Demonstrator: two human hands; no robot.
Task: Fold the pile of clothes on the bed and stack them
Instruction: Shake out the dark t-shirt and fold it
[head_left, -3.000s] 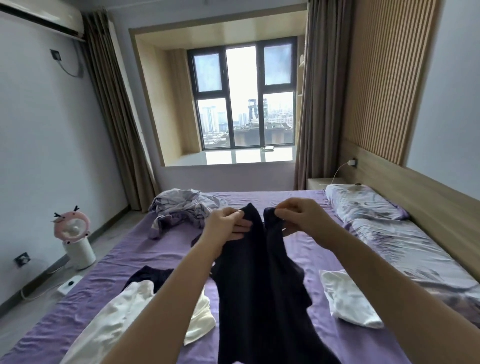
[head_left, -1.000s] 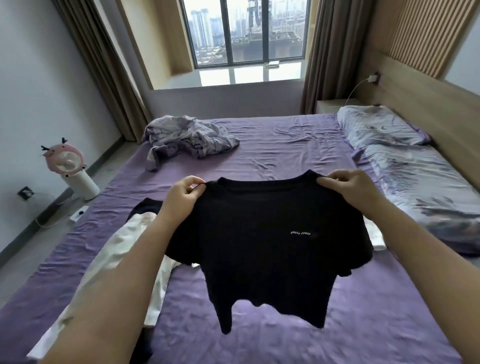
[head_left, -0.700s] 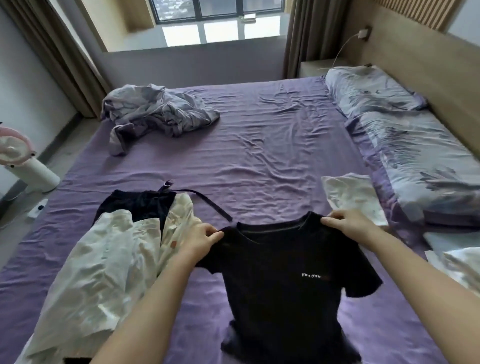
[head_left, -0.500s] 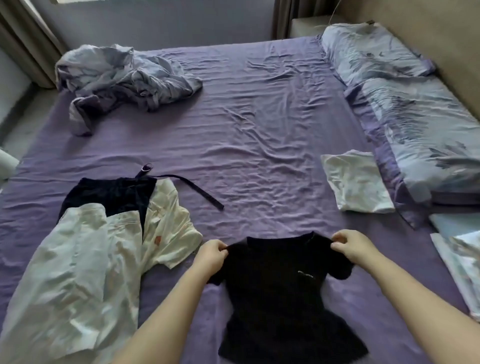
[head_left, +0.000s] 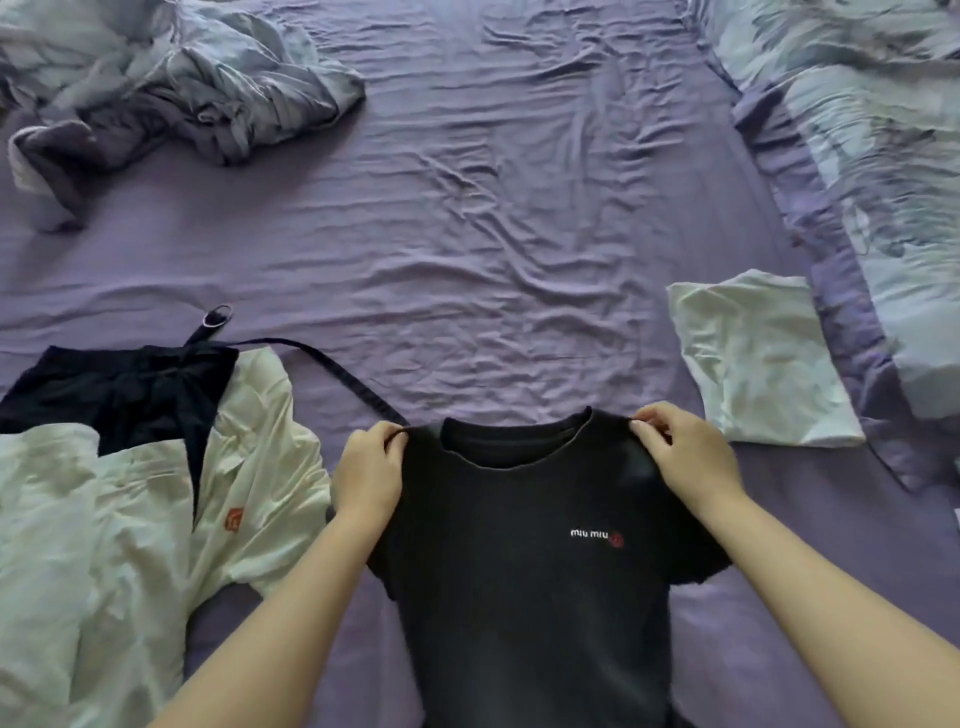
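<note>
A black T-shirt (head_left: 524, 582) with small white lettering lies front up on the purple bed sheet (head_left: 467, 234), collar away from me. My left hand (head_left: 370, 473) pinches its left shoulder. My right hand (head_left: 685, 457) pinches its right shoulder. To the left lies a pile with a white shirt (head_left: 119, 545) and a dark garment (head_left: 124, 395) with a loose strap. A folded white garment (head_left: 758, 358) rests to the right of the T-shirt.
A crumpled grey-purple duvet (head_left: 171, 93) lies at the far left of the bed. Patterned pillows (head_left: 872, 130) line the right side. The middle of the sheet is wrinkled.
The T-shirt was held up in the air by its shoulders; both hands have lowered it and spread it flat on the sheet. My view has tilted down toward the bed.
</note>
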